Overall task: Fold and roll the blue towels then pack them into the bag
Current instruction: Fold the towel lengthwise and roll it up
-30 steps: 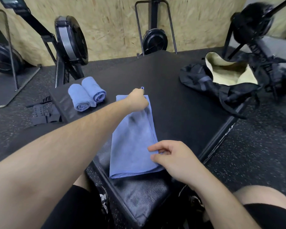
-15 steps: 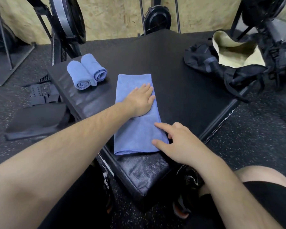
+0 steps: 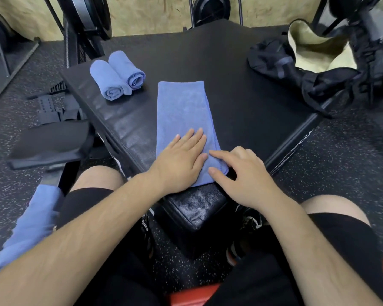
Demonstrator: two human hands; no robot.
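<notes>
We see a soft blue towel [image 3: 184, 111], folded into a long strip, reaching the near corner of the matte black padded box [image 3: 230, 85]. Left hand [image 3: 179, 160] lies flat on its near end. Right hand [image 3: 241, 173], just beside, touches its right edge with loose fingers. Two rolled towels [image 3: 117, 78] lie at the left edge.

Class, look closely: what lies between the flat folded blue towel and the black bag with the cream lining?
Nothing. The head view shows only the bare black padded platform between the flat folded blue towel and the black cream-lined bag.
</notes>
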